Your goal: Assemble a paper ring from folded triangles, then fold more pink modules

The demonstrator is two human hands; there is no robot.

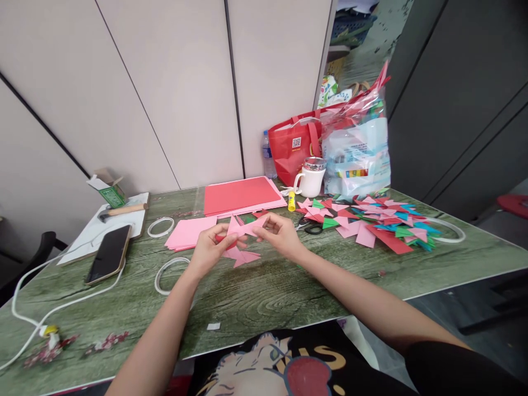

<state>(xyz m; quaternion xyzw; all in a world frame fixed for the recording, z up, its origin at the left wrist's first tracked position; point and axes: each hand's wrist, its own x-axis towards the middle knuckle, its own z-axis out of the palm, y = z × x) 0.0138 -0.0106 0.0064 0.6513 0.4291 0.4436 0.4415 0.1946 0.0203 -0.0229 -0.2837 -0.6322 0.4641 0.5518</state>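
Note:
Between my two hands, just above the table, is a pink folded paper (239, 227) with pointed ends. My left hand (210, 247) pinches its left side, fingers closed on it. At the right end, my right hand (282, 235) grips a pointed tip between thumb and fingers. Below lies another pink folded paper piece (243, 257) on the table, partly covered by my left hand. A stack of pink paper squares (190, 232) rests just left of my left hand.
Red and pink sheets (243, 196) lie behind my hands. A glue stick (292, 202), a white mug (312, 179), scissors (312, 227) and a pile of colourful folded papers (381, 220) are rightward. Tape rolls (160, 227), a phone (109, 253) and a hammer (124, 209) are on the left.

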